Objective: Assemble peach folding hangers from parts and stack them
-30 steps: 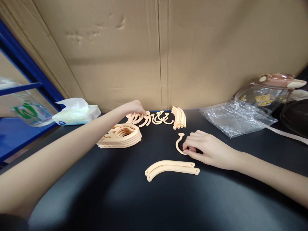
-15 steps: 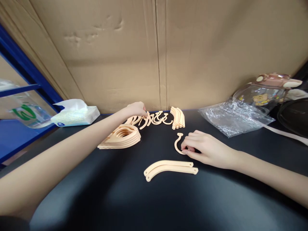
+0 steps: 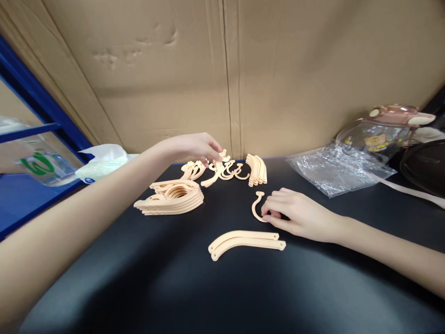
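Note:
My left hand (image 3: pixel 200 147) is at the back of the black table, its fingers closed on a beige curved hanger piece (image 3: pixel 216 172) lifted among the loose parts. How the thumb and fingertips sit on it is partly hidden. My right hand (image 3: pixel 295 213) rests on the table, thumb and fingers pinching the lower end of a beige hanger hook (image 3: pixel 256 206). Two curved beige hanger arms (image 3: pixel 246 241) lie side by side in front of it. Several more hooks (image 3: pixel 239 172) lie behind, next to a bundle of hanger arms (image 3: pixel 256 170).
A stack of beige hanger pieces (image 3: pixel 170 204) stands on the left, under my left forearm. Farther left are a tissue pack (image 3: pixel 104 167) and a blue shelf frame (image 3: pixel 41 132). A clear plastic bag (image 3: pixel 333 169) and a lidded bottle (image 3: pixel 378 134) lie on the right. Cardboard (image 3: pixel 167 83) walls the back.
My left hand has moved right and risen slightly, raising a curved piece from the loose parts. My right hand stays on the hook.

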Available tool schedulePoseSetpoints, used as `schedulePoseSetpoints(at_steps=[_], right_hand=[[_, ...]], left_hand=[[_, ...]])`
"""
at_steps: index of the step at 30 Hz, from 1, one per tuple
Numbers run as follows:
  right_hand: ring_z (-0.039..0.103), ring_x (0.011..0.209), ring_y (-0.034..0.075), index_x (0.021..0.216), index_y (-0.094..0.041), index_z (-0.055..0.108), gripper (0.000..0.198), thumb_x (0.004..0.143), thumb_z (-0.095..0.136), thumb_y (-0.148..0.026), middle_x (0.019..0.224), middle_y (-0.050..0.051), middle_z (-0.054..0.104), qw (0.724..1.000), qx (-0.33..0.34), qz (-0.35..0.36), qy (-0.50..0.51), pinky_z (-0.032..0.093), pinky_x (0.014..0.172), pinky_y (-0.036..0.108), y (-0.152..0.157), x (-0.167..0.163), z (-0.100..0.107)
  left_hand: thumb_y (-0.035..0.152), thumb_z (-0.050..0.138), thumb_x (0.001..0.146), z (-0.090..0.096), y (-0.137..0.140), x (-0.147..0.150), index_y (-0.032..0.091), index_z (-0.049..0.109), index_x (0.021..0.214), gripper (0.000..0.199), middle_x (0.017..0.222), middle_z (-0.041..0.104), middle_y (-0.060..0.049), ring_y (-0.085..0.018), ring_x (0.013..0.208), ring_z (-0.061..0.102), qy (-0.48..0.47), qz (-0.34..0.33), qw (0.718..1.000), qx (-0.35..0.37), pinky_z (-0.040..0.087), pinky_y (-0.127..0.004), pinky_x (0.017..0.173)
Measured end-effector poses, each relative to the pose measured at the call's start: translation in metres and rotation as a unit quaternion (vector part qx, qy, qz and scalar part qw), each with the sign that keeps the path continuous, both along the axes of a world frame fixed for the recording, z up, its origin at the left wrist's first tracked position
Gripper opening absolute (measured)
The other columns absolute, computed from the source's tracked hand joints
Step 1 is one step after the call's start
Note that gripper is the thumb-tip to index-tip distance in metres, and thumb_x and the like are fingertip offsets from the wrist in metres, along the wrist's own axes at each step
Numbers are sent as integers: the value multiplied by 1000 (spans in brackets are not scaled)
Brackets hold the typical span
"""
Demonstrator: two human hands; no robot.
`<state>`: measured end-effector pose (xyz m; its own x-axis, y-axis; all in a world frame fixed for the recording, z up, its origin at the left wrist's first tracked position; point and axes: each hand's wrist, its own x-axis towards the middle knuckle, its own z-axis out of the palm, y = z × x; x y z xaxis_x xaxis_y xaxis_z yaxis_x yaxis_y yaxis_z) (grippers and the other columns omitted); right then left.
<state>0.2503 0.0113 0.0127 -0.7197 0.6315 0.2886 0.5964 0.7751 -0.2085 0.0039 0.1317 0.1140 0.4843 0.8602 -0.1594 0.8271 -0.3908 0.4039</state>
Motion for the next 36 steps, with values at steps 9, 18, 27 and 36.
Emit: schedulePoseSetpoints(at_steps=[9,18,27,36], right_hand=[[48,69,13,83,-18,57,21,95,41,-27,72,0,57,1000,-3,-1,-3,35,69,27,1,0,-2],[49,69,13,85,-18,57,22,96,40,-28,73,1,57,1000,-4,-2,-13,35,69,28,0,0,-2],[48,69,13,84,-19,55,19,95,43,-27,74,0,56,1000,-9,-5,-3,34,69,26,0,-1,-1],[48,70,12,86,-19,56,17,95,43,-27,76,-1,56,1000,-11,-6,2,35,70,26,1,0,-5]], left_hand=[[35,60,71,-25,-26,19,19,68,93,28,94,68,-4,-19,86,61,69,-166,967,-182,44,-21,65],[28,60,77,-38,-40,29,20,61,110,34,104,67,-3,-16,90,61,80,-217,966,-117,44,-21,72],[43,72,67,-37,-56,18,22,55,115,55,110,59,-4,-19,93,56,136,-234,963,-18,41,-22,68],[22,63,72,-41,-65,16,21,59,106,34,96,61,-2,-16,81,59,132,-204,970,-6,38,-21,60]])
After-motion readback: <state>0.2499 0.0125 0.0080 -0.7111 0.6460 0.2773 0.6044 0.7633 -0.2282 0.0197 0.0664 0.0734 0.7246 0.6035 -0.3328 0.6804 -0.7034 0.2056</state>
